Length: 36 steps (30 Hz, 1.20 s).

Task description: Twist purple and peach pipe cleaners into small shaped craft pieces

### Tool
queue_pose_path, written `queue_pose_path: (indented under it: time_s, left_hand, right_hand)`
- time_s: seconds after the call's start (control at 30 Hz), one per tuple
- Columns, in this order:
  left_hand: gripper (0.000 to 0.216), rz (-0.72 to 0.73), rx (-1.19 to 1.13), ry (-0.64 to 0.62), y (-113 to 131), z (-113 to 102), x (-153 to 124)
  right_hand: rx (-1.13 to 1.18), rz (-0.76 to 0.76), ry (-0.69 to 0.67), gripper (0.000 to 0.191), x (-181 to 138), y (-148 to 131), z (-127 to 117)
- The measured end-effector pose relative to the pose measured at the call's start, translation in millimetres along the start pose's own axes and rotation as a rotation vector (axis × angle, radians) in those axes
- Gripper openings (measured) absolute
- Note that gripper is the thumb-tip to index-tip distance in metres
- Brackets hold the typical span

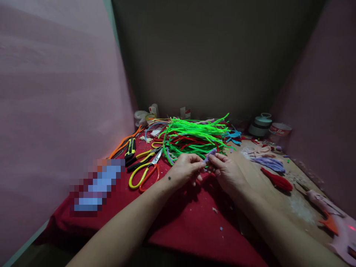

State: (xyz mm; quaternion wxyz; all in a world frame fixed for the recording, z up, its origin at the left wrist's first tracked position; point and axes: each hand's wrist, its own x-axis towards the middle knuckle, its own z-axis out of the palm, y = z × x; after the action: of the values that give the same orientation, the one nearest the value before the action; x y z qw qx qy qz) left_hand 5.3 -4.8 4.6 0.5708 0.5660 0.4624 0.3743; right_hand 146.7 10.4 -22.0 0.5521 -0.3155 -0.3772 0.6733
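Note:
Over the red cloth, my left hand [185,167] and my right hand [228,173] meet, both with fingers closed on a short, fuzzy purple pipe cleaner piece [212,152]. Its upper end sticks up past my right fingertips; the rest is partly hidden by the fingers, so its full shape cannot be made out. Just behind my hands lies a big pile of green pipe cleaners [191,129], with red pipe cleaners [183,140] among them. Scissors with yellow and orange handles [137,177] rest to the left of my left wrist.
Pliers [142,160] and a utility knife [129,149] lie left. On the brown board [244,163] at right are purple pipe cleaners [268,164], a red fuzzy piece [276,180] and a pink glue gun [342,231]. Containers [260,125] stand at the back. Walls rise on both sides.

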Motion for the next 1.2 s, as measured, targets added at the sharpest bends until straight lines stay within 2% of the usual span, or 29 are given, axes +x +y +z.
queue_pose_path:
  time_s: [0.27, 0.43, 0.57, 0.87, 1.07, 1.2]
  left_hand:
    - [0.011, 0.041, 0.055, 0.013, 2.9, 0.4, -0.5]
    - [0.011, -0.064, 0.174, 0.008, 5.5, 0.2, -2.0]
    - [0.012, -0.102, 0.155, -0.03, 6.3, -0.1, -3.0]
    - [0.013, -0.1, 0.068, -0.041, 1.4, 8.2, -3.2]
    - [0.01, -0.166, 0.211, -0.08, 11.4, 4.7, -8.2]
    - [0.011, -0.185, 0.343, -0.167, 19.6, -6.4, -10.9]
  right_hand:
    - [-0.086, -0.037, -0.06, 0.016, -3.5, -3.3, 1.7]
    - [-0.267, -0.133, -0.078, 0.008, -5.7, -3.0, 1.4]
    - [-0.312, -0.153, -0.046, 0.011, -3.9, -4.4, -0.3]
    - [-0.156, -0.083, 0.019, 0.017, -1.4, -10.3, 0.4]
    - [-0.101, -0.048, 0.056, 0.017, 1.0, -10.1, -0.1]
    - [-0.105, -0.06, 0.06, 0.017, 3.5, -9.4, -4.3]
